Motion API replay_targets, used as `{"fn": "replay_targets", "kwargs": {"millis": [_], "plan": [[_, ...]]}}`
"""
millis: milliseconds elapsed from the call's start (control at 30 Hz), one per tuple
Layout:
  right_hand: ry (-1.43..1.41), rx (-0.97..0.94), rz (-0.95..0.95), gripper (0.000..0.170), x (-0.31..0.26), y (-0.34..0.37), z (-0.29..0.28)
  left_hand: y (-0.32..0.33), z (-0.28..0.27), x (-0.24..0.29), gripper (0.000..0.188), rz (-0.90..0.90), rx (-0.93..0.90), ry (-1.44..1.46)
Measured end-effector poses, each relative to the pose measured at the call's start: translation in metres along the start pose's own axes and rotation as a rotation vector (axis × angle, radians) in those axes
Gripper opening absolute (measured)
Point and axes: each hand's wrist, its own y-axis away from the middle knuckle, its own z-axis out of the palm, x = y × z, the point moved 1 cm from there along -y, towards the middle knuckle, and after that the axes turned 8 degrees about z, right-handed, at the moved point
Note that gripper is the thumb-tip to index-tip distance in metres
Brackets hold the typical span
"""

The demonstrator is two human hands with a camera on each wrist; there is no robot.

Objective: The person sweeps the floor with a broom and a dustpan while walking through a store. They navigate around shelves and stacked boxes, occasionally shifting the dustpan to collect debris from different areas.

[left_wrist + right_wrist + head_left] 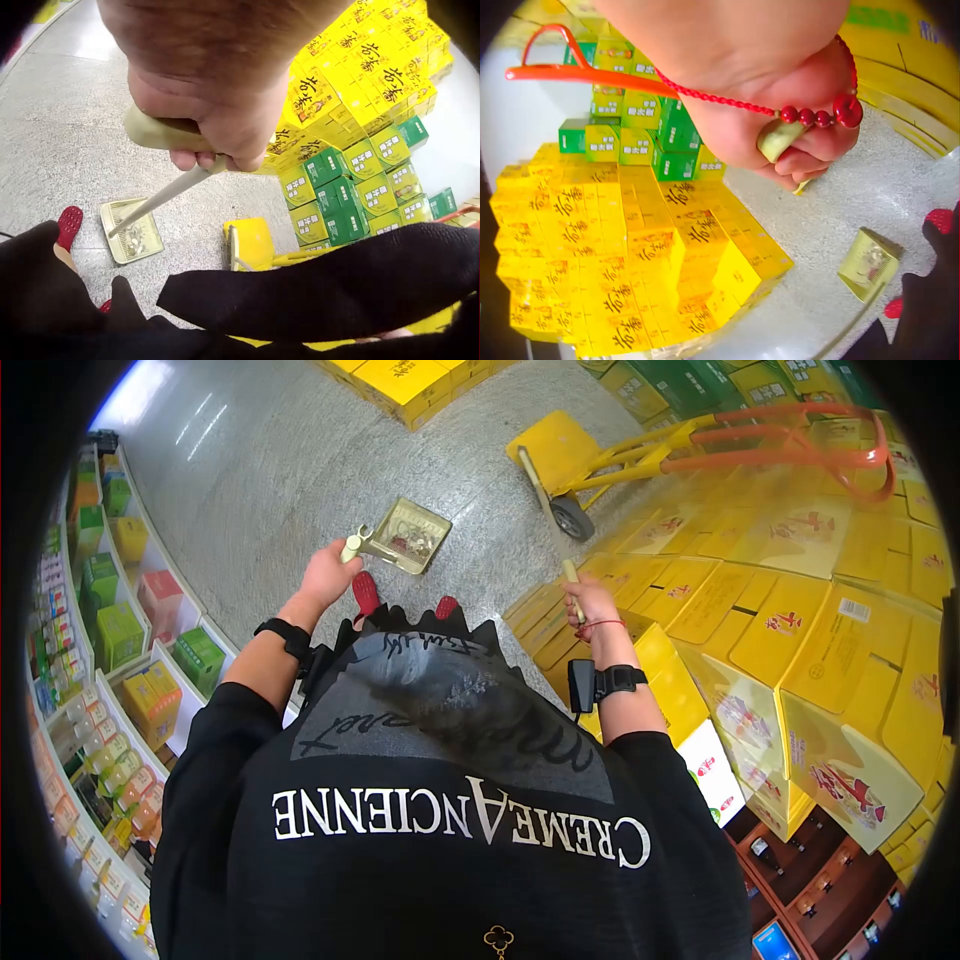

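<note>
My left hand (330, 573) grips the pale top of a long handle (166, 196) in the left wrist view. That handle runs down to a cream dustpan (427, 518) on the grey floor, with small bits of litter lying in the pan. On the other side, my right hand (592, 603) has its fingers curled round a pale stick (571, 571). The stick's rounded end (781, 139) shows by the palm in the right wrist view. Its lower part is hidden, so I cannot tell what tool it belongs to.
A yellow hand truck (560, 448) with orange handles stands ahead right. Stacked yellow cartons (700, 600) line the right, with more boxes (400, 385) ahead. Shelves of goods (120, 635) run along the left. Red shoes (367, 593) are just behind the dustpan.
</note>
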Motion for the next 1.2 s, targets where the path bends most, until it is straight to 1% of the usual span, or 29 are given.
{"fn": "replay_targets", "kwargs": {"millis": [67,167,233,267,333,367,433,467,500,533,567,600,667,700,767,800,867,900,967,1000,1067,1100,1167,1200], "plan": [[-0.005,0.014,0.010,0.036,0.005,-0.009,0.006,-0.014,0.004,0.003,0.032,0.027,-0.028,-0.020],[-0.002,-0.031,0.038,0.032,0.013,-0.020,0.024,-0.030,0.012,0.003,0.032,0.045,-0.095,-0.012],[0.279,-0.066,-0.003,0.029,0.015,-0.018,0.035,-0.041,0.016,0.004,0.032,0.052,-0.135,0.013],[0.268,-0.061,-0.004,0.029,0.014,-0.015,0.035,-0.046,0.018,0.005,0.032,0.024,-0.160,0.031],[0.185,-0.198,0.033,0.034,0.006,0.005,0.041,-0.057,0.018,0.007,0.032,0.003,-0.191,0.052],[0.181,-0.192,0.032,0.034,0.002,0.013,0.040,-0.061,0.017,0.009,0.032,0.014,-0.174,0.043],[0.101,-0.235,0.127,0.053,-0.003,0.027,0.030,-0.070,0.012,0.010,0.033,0.028,-0.162,0.034],[0.101,-0.232,0.126,0.053,-0.004,0.031,0.026,-0.075,0.009,0.010,0.033,0.077,-0.138,0.004],[0.038,-0.198,0.123,0.050,-0.004,0.034,0.021,-0.079,0.004,0.010,0.033,0.122,-0.114,-0.027],[-0.027,-0.165,0.123,0.048,-0.006,0.035,0.017,-0.084,0.000,0.008,0.033,0.121,-0.115,-0.026],[-0.027,-0.163,0.124,0.048,-0.012,0.035,0.014,-0.089,-0.004,0.008,0.033,0.111,-0.151,-0.002],[-0.022,-0.124,0.090,0.050,-0.019,0.034,0.011,-0.095,-0.009,0.007,0.033,0.101,-0.187,0.022],[0.005,-0.048,0.029,0.056,-0.036,0.025,0.012,-0.105,-0.018,0.004,0.033,0.116,-0.201,0.026],[0.001,-0.044,0.032,0.056,-0.050,0.017,0.018,-0.111,-0.024,0.003,0.032,0.133,-0.210,0.030],[0.065,0.046,-0.073,0.059,-0.081,-0.001,0.033,-0.127,-0.035,0.000,0.032,0.122,-0.245,0.017],[0.061,0.048,-0.068,0.059,-0.094,-0.016,0.042,-0.135,-0.040,-0.005,0.031,0.143,-0.249,0.048],[-0.049,0.129,-0.041,0.054,-0.120,-0.048,0.059,-0.156,-0.050,-0.016,0.028,0.188,-0.252,0.102],[-0.048,0.131,-0.039,0.054,-0.134,-0.055,0.072,-0.166,-0.059,-0.019,0.028,0.188,-0.253,0.104],[-0.076,0.165,0.014,0.047,-0.158,-0.067,0.099,-0.190,-0.075,-0.021,0.025,0.234,-0.301,0.087],[-0.079,0.168,0.014,0.047,-0.167,-0.072,0.113,-0.199,-0.084,-0.022,0.025,0.255,-0.289,0.085],[-0.084,0.222,0.078,0.054,-0.176,-0.077,0.139,-0.222,-0.095,-0.034,0.025,0.269,-0.309,0.080],[-0.092,0.228,0.086,0.054,-0.171,-0.081,0.145,-0.233,-0.099,-0.037,0.026,0.278,-0.327,0.075],[0.091,0.156,0.072,0.039,-0.153,-0.082,0.162,-0.254,-0.111,-0.045,0.026,0.289,-0.359,0.091],[0.085,0.167,0.073,0.039,-0.151,-0.072,0.174,-0.263,-0.115,-0.047,0.026,0.291,-0.381,0.103]]}}
